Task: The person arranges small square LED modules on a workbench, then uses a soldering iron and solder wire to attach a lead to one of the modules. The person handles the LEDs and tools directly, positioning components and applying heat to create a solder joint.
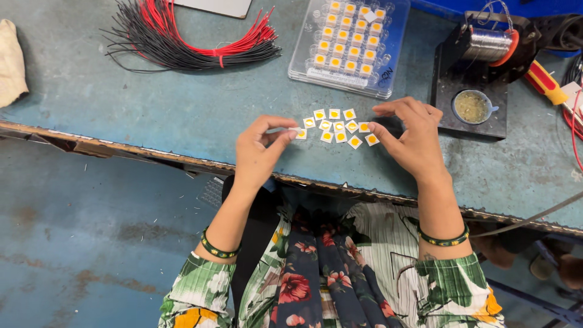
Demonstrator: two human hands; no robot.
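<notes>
Several small white square chips with yellow centres [337,126] lie in a loose cluster near the front edge of the blue-green worktable [182,103]. My left hand [260,152] pinches one such chip [299,133] between thumb and forefinger at the cluster's left end. My right hand [412,138] hovers at the cluster's right end, fingers curled, thumb and forefinger close to the rightmost chip [371,139]; it holds nothing that I can see.
A clear plastic tray [347,42] filled with more chips stands behind the cluster. A bundle of red and black wires [188,36] lies at the back left. A solder stand with spool [480,67] sits at right, beside a red-yellow tool [545,82]. A cloth [11,61] lies far left.
</notes>
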